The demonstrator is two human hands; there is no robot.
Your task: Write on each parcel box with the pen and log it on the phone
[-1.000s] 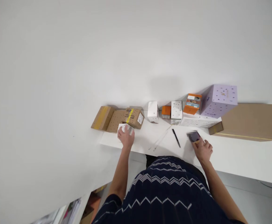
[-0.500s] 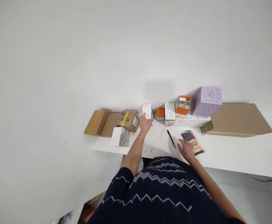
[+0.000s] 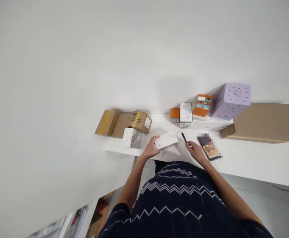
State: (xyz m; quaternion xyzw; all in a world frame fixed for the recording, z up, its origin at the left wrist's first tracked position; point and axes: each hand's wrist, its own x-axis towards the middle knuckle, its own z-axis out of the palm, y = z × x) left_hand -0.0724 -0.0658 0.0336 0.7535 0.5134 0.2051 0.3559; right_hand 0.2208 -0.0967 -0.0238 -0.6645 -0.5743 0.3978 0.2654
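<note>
My left hand (image 3: 150, 149) is closed around the left end of a small white box (image 3: 168, 140), which lies tilted low over the front of the white table (image 3: 253, 158). In my right hand (image 3: 195, 152) is a black pen (image 3: 183, 137), pinched near its lower end, with the rest pointing up and away from me. Just right of that hand lies a dark notebook (image 3: 207, 149) with a picture on its cover; part of it is blurred out.
Brown cartons (image 3: 107, 123) and a dotted white box (image 3: 131, 138) stand at the left. Along the wall are a small orange box (image 3: 175, 114), a white dotted box (image 3: 186, 112), an orange-and-blue box (image 3: 203, 105) and a tall lilac box (image 3: 231, 100). A large flat carton (image 3: 265, 122) lies at the right.
My left hand has brought the white box from the back of the table toward me, turning it on its side. My right hand has moved off the notebook and taken hold of the pen.
</note>
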